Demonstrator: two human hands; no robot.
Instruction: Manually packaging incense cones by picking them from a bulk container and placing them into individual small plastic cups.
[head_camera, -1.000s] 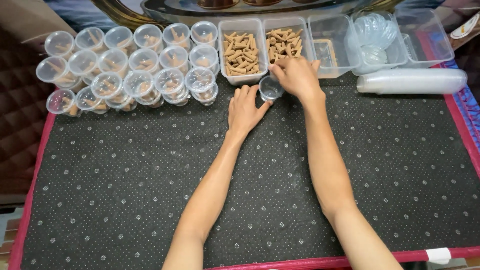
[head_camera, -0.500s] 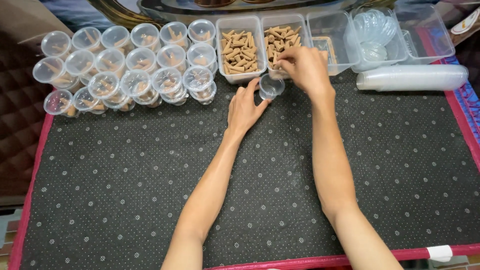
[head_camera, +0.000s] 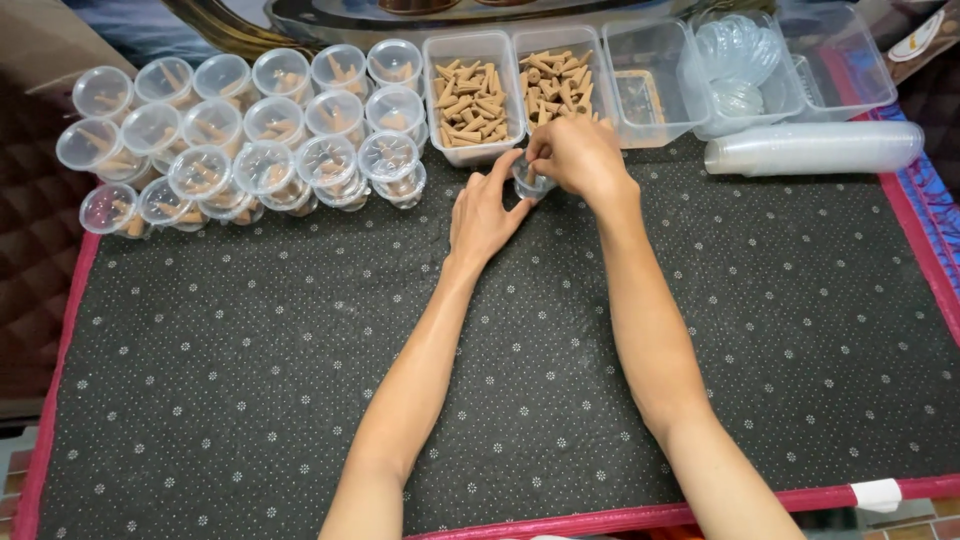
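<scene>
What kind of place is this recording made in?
Probably a small packing bench, perhaps at home. A dark dotted mat covers the table, clear trays of brown cones stand along the back, and rows of lidded small cups are stacked at the left. Both hands work on one small cup.

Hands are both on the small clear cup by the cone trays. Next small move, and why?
Probably let the right hand release what its fingertips hold into the small clear cup, which the left hand steadies on the dotted mat. The fingertips sit right over the cup's mouth, and the lidded cups to the left each hold several brown cones, so more from the cone trays likely follow.
</scene>
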